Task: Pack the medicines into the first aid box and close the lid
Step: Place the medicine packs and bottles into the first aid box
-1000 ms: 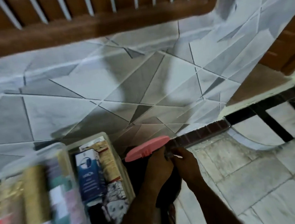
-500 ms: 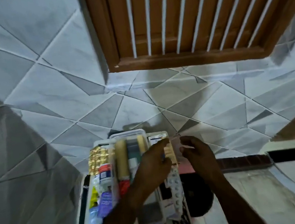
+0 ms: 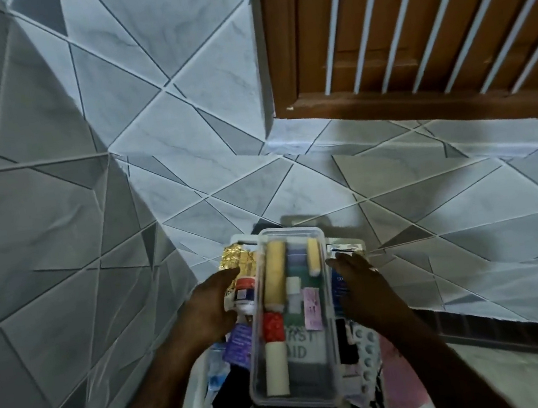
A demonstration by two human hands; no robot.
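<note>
Flanking the clear inner tray (image 3: 296, 397) of the first aid box (image 3: 353, 247), our left hand (image 3: 211, 310) and right hand (image 3: 364, 289) rest with fingers spread, seemingly gripping nothing.

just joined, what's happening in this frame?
A person is packing a white first aid box that stands against a grey tiled wall. A clear plastic inner tray sits on top, holding tan bandage rolls and small packets. The left hand and right hand rest on either side of the tray, over the medicines beneath: gold foil strips at the left, a silver blister pack at the right. No lid is on the box yet.
</note>
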